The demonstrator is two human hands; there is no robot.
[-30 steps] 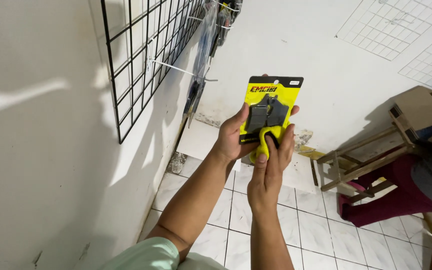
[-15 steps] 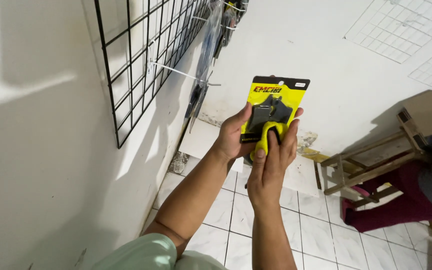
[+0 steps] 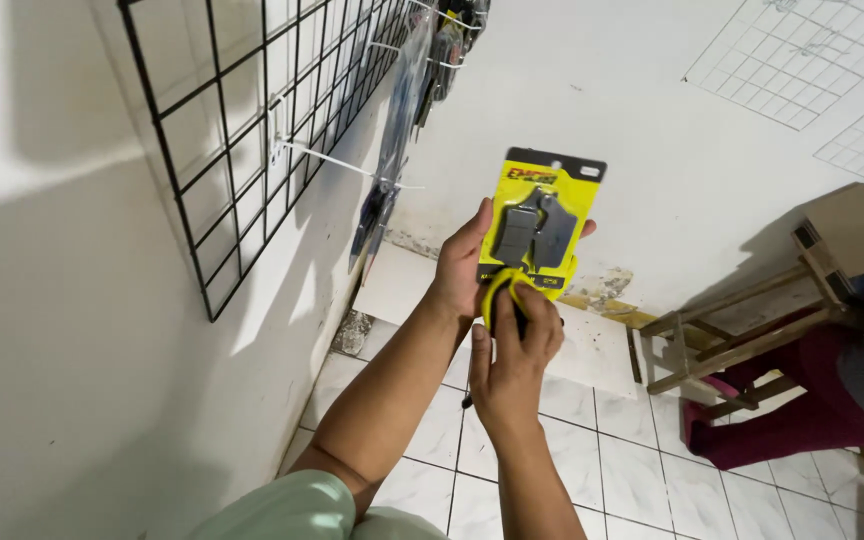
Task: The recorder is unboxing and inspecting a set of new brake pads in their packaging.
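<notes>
left hand (image 3: 460,270): grips yellow pack (image 3: 537,225) of grey parts by its side | right hand (image 3: 512,355): fingers pinch pack's bottom edge | pack: upright, in the air, near black wire grid (image 3: 242,130) on wall

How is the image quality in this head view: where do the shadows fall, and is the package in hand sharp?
Head view: hard light casts broad shadows on the left wall below the black wire grid; the yellow blister pack in the left hand is sharp and evenly lit, without glare; the right hand is slightly soft; the lower right corner by the wooden stool is dim.
</notes>
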